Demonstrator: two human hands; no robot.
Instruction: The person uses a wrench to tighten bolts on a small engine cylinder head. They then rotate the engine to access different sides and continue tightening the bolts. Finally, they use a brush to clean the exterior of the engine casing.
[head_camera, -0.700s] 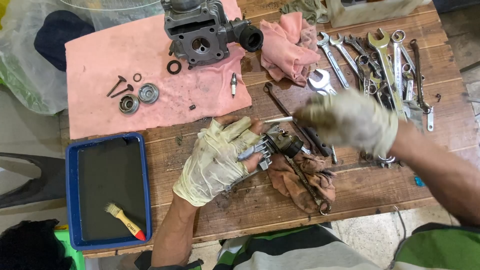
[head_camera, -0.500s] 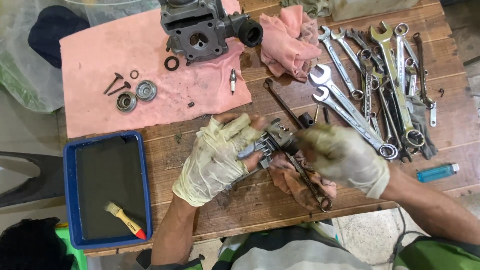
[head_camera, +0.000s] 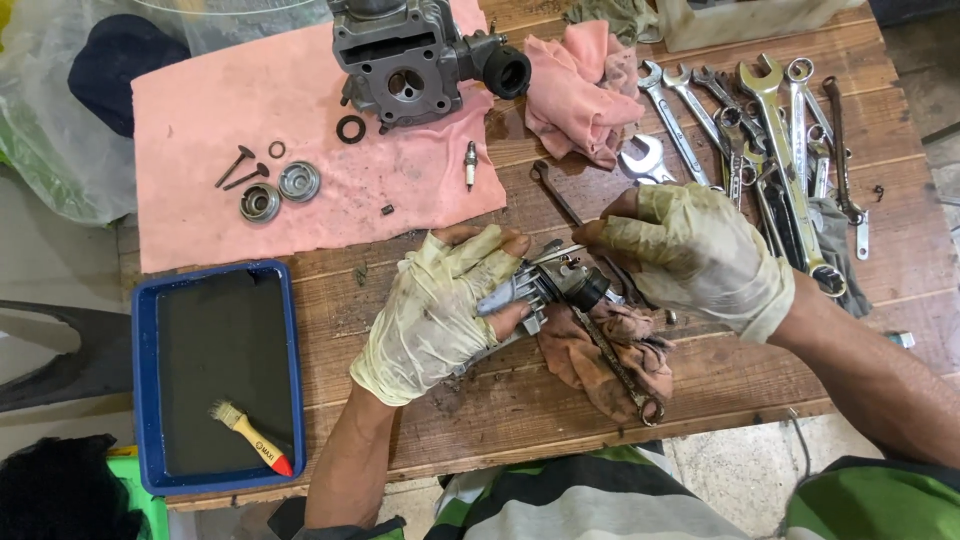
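Wooden bench (head_camera: 500, 420) here, slatted and grimy, seen from straight above. Left hand (head_camera: 435, 315) in a pale stained glove, grip clenched around a small grey metal part (head_camera: 535, 290) with a dark round end, sitting mid-bench, just above a dirty brown rag (head_camera: 600, 360). Right hand (head_camera: 695, 255), gloved the same, resting right beside that part with fingertips touching its far-right end; can't tell whether that grip is actually pinching anything or just steadying. Long thin wrench (head_camera: 615, 365) lying diagonally across the rag, ring end toward the near edge.

Far side: pink cloth (head_camera: 250, 110) spread on the left, carrying a grey engine casting (head_camera: 410, 55) with a black round port, a black ring (head_camera: 351, 128), two valves (head_camera: 237, 168), two round metal caps (head_camera: 280, 192) and a spark plug (head_camera: 469, 163). Crumpled pink rag (head_camera: 575, 90) just right of the casting. Whole row of open-end and ring spanners (head_camera: 760, 130) fanned out far right, well apart from the left hand.

Near left: blue tray (head_camera: 145, 400) full of dark liquid, small paintbrush (head_camera: 250, 437) with a yellow and red handle lying in it.
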